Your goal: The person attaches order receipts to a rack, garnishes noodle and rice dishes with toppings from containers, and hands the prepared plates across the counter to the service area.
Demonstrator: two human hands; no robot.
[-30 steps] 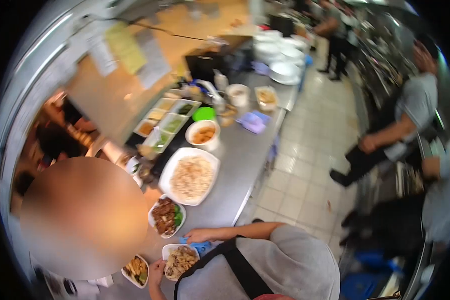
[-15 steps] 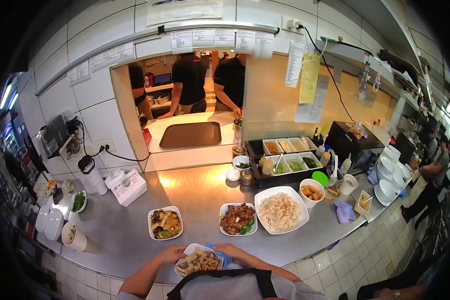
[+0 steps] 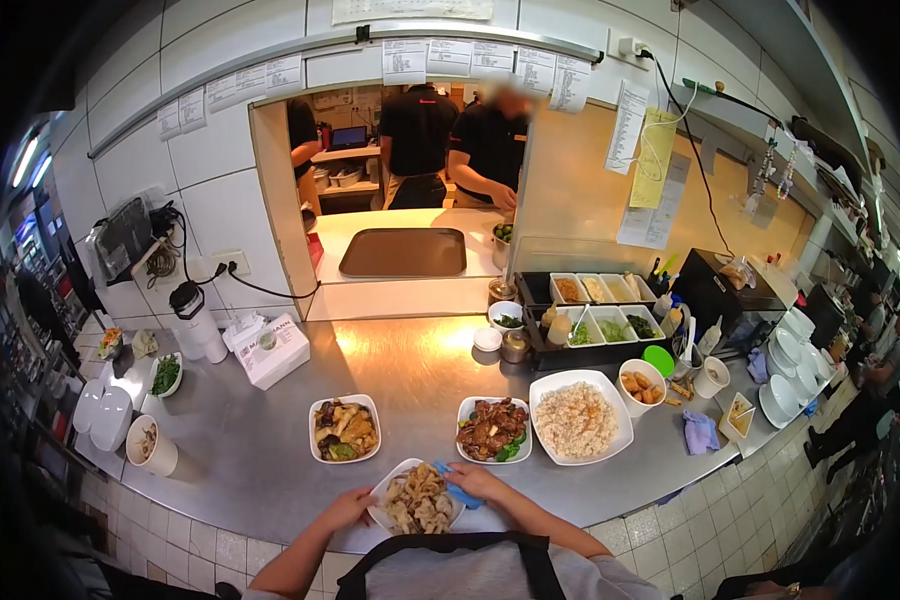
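A white square bowl (image 3: pixel 379 492) of pale sliced food (image 3: pixel 420 499) is close to my body, at the front edge of the steel counter. My left hand (image 3: pixel 350 507) grips its left rim. A blue cloth (image 3: pixel 458 488) is in my right hand (image 3: pixel 478 482), pressed to the bowl's upper right rim; the fingers are partly hidden. Beyond the bowl are two more white bowls, one of mixed vegetables (image 3: pixel 345 430) to the left and one of glazed meat with broccoli (image 3: pixel 493 428) to the right.
A large dish of rice (image 3: pixel 577 418) and a tub of fried pieces (image 3: pixel 641 386) stand at right, below condiment trays (image 3: pixel 610 327). A brown tray (image 3: pixel 403 252) lies in the hatch, with people behind. At left are a white box (image 3: pixel 273 352) and a paper tub (image 3: pixel 151 447).
The view has shifted, so everything sits further right and slightly higher or lower. My right hand and the blue cloth have moved along the bowl's right rim. My left hand keeps its hold.
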